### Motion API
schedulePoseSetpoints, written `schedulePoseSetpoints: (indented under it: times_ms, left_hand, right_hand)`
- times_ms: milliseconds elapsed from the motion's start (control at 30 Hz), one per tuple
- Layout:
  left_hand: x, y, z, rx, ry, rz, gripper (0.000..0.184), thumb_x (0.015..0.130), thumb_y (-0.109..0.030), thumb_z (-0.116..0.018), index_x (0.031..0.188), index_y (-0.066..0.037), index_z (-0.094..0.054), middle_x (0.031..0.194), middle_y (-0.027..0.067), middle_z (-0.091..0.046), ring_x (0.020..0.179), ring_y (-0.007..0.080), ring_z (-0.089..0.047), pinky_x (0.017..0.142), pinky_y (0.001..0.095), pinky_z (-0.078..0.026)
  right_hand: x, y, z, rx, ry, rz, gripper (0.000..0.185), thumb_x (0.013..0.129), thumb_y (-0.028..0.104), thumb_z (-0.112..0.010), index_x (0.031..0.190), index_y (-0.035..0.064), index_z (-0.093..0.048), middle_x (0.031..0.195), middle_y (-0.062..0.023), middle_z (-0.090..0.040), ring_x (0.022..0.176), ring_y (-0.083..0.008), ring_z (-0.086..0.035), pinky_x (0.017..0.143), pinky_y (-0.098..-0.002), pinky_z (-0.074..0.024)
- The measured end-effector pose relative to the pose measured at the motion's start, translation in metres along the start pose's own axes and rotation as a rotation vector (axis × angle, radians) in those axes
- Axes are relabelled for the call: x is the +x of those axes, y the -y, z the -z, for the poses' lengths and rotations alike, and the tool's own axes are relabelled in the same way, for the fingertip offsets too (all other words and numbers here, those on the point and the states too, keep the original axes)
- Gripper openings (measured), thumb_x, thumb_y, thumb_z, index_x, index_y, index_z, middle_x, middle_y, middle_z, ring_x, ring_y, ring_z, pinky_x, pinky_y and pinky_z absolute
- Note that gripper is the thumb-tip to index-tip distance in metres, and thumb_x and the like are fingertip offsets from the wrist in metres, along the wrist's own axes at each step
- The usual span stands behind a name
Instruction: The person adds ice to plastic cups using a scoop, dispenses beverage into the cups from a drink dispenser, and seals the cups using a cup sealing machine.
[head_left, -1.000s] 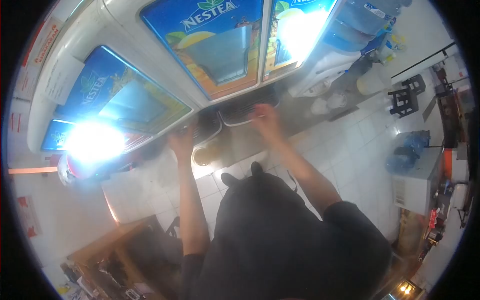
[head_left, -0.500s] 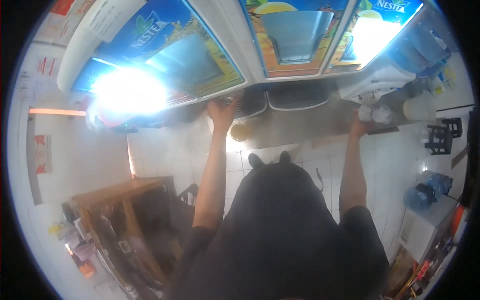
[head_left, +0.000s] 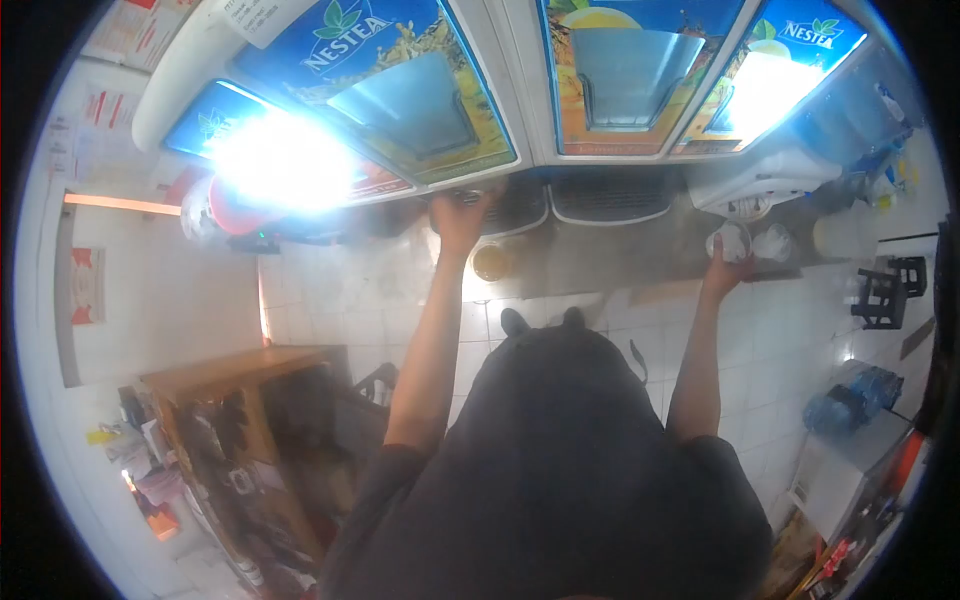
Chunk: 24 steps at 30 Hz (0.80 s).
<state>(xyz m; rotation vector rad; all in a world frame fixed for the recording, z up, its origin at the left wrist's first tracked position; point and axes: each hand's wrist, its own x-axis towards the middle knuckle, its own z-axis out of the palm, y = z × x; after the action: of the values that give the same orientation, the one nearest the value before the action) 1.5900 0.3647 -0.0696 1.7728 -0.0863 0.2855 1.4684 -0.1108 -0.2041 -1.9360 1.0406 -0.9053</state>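
In the head view, the counter (head_left: pixel 600 255) is bounded behind by the drink dispenser (head_left: pixel 505 90) and in front by its own edge, with bare space seen between the hands. Drip trays (head_left: pixel 612 203) are set beneath the dispenser; a yellowish round container (head_left: pixel 491 263) is placed near the left hand (head_left: pixel 461 220), whose grip cannot be told. A pale, rounded white cup (head_left: pixel 728 238) is gripped by the right hand (head_left: pixel 732 271) over the counter, just beside a second white cup (head_left: pixel 773 242).

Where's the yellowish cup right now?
In the head view, the yellowish cup stands on the counter, in front of the left drip tray and right of the left hand.
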Motion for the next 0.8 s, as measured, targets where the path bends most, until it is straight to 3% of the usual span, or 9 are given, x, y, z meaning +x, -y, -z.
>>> schedulePoseSetpoints:
  times_ms: [33,167,233,467,767,800]
  left_hand:
    - [0.001,-0.002,0.003,-0.022,0.053,0.080,0.056,0.077,-0.003,-0.087,0.122,0.009,-0.057,0.117,0.0158,-0.067,0.104,0.0222,-0.065,0.095,0.0351,-0.051]
    - [0.000,-0.022,0.002,0.038,0.030,0.066,0.059,0.076,-0.004,-0.088,0.123,0.009,-0.055,0.119,0.0160,-0.066,0.107,0.0230,-0.064,0.097,0.0350,-0.050]
    - [0.001,-0.020,0.001,0.028,0.012,0.073,0.060,0.075,-0.005,-0.088,0.124,0.009,-0.055,0.120,0.0157,-0.065,0.107,0.0231,-0.064,0.097,0.0344,-0.050]
    - [0.002,-0.025,0.002,0.119,0.035,0.088,0.061,0.073,-0.012,-0.091,0.121,0.008,-0.058,0.118,0.0165,-0.067,0.105,0.0234,-0.065,0.096,0.0352,-0.050]
    - [0.003,-0.033,0.003,-0.001,0.009,0.080,0.062,0.072,-0.012,-0.092,0.121,0.006,-0.059,0.118,0.0165,-0.067,0.106,0.0244,-0.065,0.097,0.0362,-0.050]
    - [0.002,-0.033,0.002,-0.034,-0.021,-0.004,0.052,0.074,-0.016,-0.090,0.116,0.003,-0.065,0.110,0.0128,-0.072,0.097,0.0200,-0.067,0.088,0.0334,-0.052]
  right_hand:
    - [-0.010,0.010,0.004,0.132,0.030,-0.024,0.090,0.079,0.030,-0.089,0.141,-0.0074,-0.036,0.142,-0.0235,-0.043,0.132,-0.0366,-0.047,0.112,-0.0459,-0.0414]
    - [-0.043,0.031,0.012,0.370,0.133,0.009,0.083,0.081,0.021,-0.087,0.143,-0.0027,-0.037,0.143,-0.0206,-0.045,0.132,-0.0325,-0.048,0.113,-0.0432,-0.0406]
    - [-0.059,0.041,0.012,0.449,0.312,0.121,0.081,0.082,0.016,-0.086,0.144,0.0016,-0.037,0.141,-0.0171,-0.048,0.131,-0.0293,-0.049,0.112,-0.0408,-0.0407]
    - [-0.115,0.100,0.002,0.484,0.506,0.225,0.083,0.079,0.014,-0.087,0.145,0.0031,-0.038,0.141,-0.0158,-0.050,0.131,-0.0278,-0.050,0.112,-0.0397,-0.0386]
    - [-0.141,0.130,-0.004,0.497,0.659,0.264,0.088,0.073,0.018,-0.091,0.142,0.0019,-0.039,0.139,-0.0161,-0.052,0.131,-0.0272,-0.050,0.113,-0.0406,-0.0365]
    - [-0.142,0.131,-0.003,0.487,0.677,0.273,0.088,0.073,0.018,-0.091,0.142,0.0020,-0.039,0.139,-0.0165,-0.052,0.131,-0.0273,-0.050,0.114,-0.0407,-0.0362]
